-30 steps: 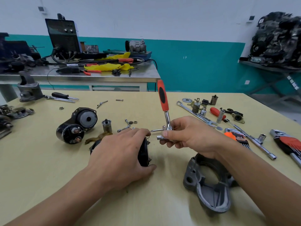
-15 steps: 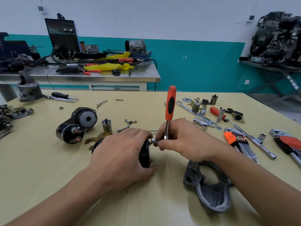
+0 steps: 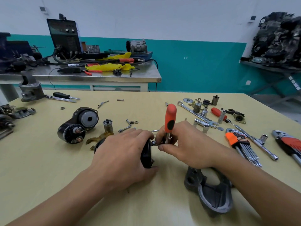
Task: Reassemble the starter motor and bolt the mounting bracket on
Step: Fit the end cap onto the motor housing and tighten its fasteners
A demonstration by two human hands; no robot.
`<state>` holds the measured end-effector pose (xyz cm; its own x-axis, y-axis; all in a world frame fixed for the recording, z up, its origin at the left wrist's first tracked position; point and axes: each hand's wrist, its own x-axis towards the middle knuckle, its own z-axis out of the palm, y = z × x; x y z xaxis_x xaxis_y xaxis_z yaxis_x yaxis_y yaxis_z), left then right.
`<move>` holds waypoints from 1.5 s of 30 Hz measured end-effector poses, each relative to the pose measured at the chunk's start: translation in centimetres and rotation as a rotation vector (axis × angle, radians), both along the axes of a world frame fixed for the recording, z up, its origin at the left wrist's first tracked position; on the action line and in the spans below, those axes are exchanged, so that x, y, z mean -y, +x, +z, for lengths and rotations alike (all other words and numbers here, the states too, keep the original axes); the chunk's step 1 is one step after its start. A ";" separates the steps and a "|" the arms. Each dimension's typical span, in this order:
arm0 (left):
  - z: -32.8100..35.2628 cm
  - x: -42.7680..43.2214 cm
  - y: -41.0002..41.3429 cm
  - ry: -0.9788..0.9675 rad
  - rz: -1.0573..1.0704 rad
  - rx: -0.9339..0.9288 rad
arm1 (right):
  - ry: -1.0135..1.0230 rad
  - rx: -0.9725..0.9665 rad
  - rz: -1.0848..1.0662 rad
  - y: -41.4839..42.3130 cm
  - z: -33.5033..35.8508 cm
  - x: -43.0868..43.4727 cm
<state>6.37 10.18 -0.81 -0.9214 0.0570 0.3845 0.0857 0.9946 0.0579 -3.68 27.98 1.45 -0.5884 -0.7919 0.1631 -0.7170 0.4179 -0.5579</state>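
Note:
My left hand (image 3: 120, 155) grips the black starter motor body (image 3: 146, 156), which lies on its side at the middle of the yellow table (image 3: 48, 176); most of it is hidden under the hand. My right hand (image 3: 184, 144) pinches the head of a ratchet with an orange handle (image 3: 170, 119), whose socket sits against the motor's end face. The handle stands nearly upright. A grey cast mounting bracket (image 3: 211, 193) lies below my right wrist. The solenoid and gear housing (image 3: 78, 126) rests to the left.
Loose bolts and nuts (image 3: 128, 125) lie behind my left hand. Spanners, sockets (image 3: 205, 126) and an orange hex key set (image 3: 241, 144) spread to the right. Red pliers (image 3: 290, 144) lie by the right edge. A steel bench (image 3: 97, 77) with a welder stands behind.
My right hand brought the ratchet down and left onto the motor's end face. The orange handle then swung from leaning left to nearly upright. My left hand stayed on the motor.

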 end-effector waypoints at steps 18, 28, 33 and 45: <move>-0.1 -0.1 0.0 0.009 0.016 -0.021 | 0.105 -0.449 0.239 0.2 0.7 0.2; -0.2 -0.1 -0.1 0.002 -0.002 -0.041 | 0.172 -0.557 0.229 0.6 0.4 0.4; -0.3 0.0 0.0 -0.031 0.005 -0.105 | 0.106 -0.463 0.171 0.8 -0.1 0.4; 0.2 0.0 0.2 -0.020 0.013 -0.009 | -0.065 -0.033 -0.017 0.2 -0.7 0.4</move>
<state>6.56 10.22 -0.57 -0.9186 0.0528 0.3916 0.0732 0.9966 0.0372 -3.51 27.60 0.74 -0.5949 -0.7691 0.2337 -0.7289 0.3937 -0.5601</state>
